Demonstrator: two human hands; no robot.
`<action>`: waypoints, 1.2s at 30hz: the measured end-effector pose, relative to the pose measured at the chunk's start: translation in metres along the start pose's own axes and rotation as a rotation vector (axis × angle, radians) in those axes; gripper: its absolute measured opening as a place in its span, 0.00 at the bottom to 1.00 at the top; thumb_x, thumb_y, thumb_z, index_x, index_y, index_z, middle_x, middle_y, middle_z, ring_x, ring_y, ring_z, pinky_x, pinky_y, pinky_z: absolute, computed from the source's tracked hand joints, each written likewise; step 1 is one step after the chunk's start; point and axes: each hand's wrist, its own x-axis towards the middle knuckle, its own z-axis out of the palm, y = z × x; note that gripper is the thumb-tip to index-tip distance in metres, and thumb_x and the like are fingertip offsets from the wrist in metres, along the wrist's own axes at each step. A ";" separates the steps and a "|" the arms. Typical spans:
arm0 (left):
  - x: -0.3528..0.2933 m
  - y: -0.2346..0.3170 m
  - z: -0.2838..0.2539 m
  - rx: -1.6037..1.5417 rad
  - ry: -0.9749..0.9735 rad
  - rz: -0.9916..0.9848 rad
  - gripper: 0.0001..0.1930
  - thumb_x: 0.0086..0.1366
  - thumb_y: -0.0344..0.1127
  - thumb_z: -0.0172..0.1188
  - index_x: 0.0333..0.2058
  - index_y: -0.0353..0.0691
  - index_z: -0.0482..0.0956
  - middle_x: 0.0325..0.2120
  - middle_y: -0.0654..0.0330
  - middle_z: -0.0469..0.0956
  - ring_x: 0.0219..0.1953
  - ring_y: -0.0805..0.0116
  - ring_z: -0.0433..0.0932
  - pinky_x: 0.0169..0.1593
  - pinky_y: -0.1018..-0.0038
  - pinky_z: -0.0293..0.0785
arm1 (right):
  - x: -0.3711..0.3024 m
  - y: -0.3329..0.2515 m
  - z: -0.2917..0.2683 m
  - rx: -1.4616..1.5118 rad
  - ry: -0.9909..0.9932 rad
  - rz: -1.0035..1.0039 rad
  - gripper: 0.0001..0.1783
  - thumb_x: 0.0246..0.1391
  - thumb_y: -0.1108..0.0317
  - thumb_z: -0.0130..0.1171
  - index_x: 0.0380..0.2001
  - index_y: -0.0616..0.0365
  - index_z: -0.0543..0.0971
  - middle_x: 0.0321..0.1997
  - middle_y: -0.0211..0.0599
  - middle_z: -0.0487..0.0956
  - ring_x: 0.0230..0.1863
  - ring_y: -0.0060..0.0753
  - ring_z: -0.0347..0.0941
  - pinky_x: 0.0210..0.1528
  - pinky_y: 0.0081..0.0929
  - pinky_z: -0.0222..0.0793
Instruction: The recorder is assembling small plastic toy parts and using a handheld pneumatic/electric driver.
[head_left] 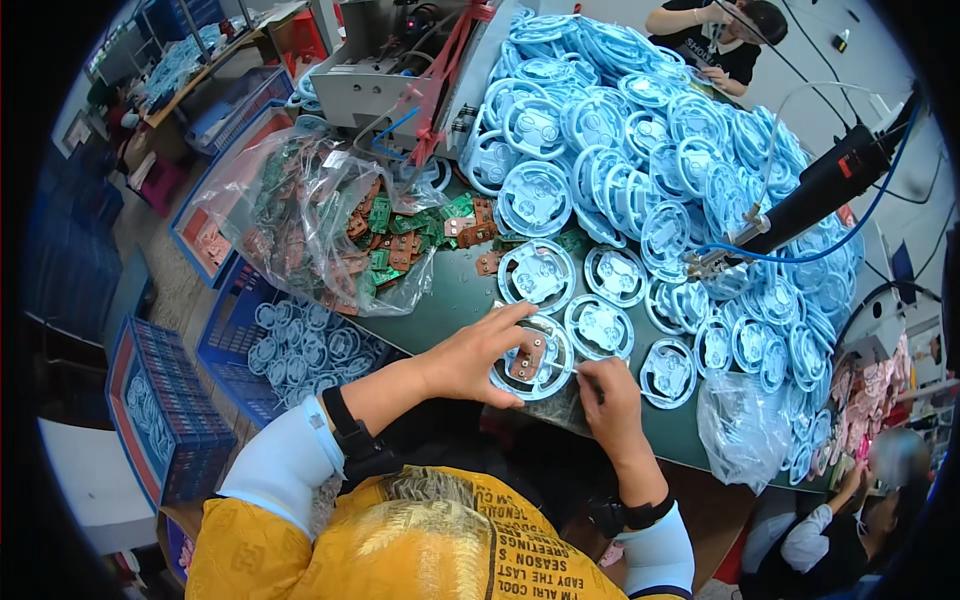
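At the near edge of the table (462, 290), gripping a light-blue wheel (552, 351) in the left hand (468, 358); right hand (609, 398) curled beside, grip unclear. Brown board (527, 357) already inside; seemingly left: heaped wheels (640, 130) towards the table's far side.

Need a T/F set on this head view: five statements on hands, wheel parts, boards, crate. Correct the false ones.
1. The left hand grips the rim of a light-blue wheel. True.
2. The board in that wheel is green. False: the board there is brown.
3. The clear bag of boards lies left of the big wheel pile. True.
4. The right hand is over the bag of boards. False: it is by the gripped wheel's right edge.
5. A blue crate left of the person holds light-blue parts. True.
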 end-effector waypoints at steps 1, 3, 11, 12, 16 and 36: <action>-0.001 0.000 0.000 0.010 -0.001 -0.001 0.35 0.42 0.43 0.79 0.49 0.43 0.73 0.66 0.43 0.58 0.69 0.41 0.56 0.69 0.52 0.53 | 0.001 0.001 0.001 0.008 0.013 -0.027 0.13 0.45 0.83 0.64 0.35 0.59 0.78 0.29 0.44 0.75 0.30 0.50 0.73 0.33 0.40 0.68; -0.001 0.000 0.000 0.019 -0.009 -0.005 0.35 0.42 0.43 0.79 0.49 0.43 0.73 0.66 0.43 0.58 0.69 0.41 0.56 0.69 0.52 0.53 | 0.001 0.002 0.003 0.021 0.005 -0.015 0.13 0.45 0.83 0.64 0.35 0.59 0.78 0.29 0.44 0.75 0.30 0.50 0.73 0.33 0.39 0.68; 0.003 -0.002 -0.004 0.004 -0.033 0.035 0.36 0.42 0.43 0.79 0.50 0.42 0.74 0.66 0.42 0.57 0.68 0.38 0.56 0.68 0.54 0.56 | 0.003 -0.001 -0.001 0.012 0.000 -0.018 0.12 0.44 0.84 0.63 0.33 0.60 0.76 0.27 0.42 0.75 0.30 0.48 0.73 0.32 0.39 0.69; 0.003 -0.002 -0.003 -0.004 -0.039 0.038 0.36 0.42 0.43 0.79 0.50 0.42 0.74 0.66 0.42 0.57 0.68 0.38 0.56 0.68 0.54 0.56 | 0.002 -0.002 -0.001 0.014 0.000 -0.004 0.12 0.44 0.84 0.64 0.33 0.60 0.76 0.27 0.42 0.75 0.30 0.48 0.73 0.32 0.39 0.69; 0.002 -0.004 -0.003 -0.014 -0.029 0.051 0.36 0.42 0.43 0.80 0.50 0.42 0.74 0.67 0.42 0.56 0.68 0.39 0.56 0.68 0.53 0.57 | 0.002 -0.008 0.007 0.041 0.015 0.049 0.13 0.44 0.84 0.64 0.33 0.60 0.77 0.28 0.42 0.76 0.30 0.47 0.73 0.32 0.37 0.69; 0.005 0.002 -0.009 0.053 -0.045 0.043 0.34 0.40 0.43 0.81 0.45 0.40 0.74 0.66 0.41 0.58 0.69 0.40 0.57 0.67 0.51 0.59 | 0.118 -0.022 -0.144 0.659 0.553 -0.028 0.32 0.48 0.73 0.59 0.58 0.68 0.65 0.47 0.51 0.75 0.47 0.46 0.76 0.56 0.52 0.73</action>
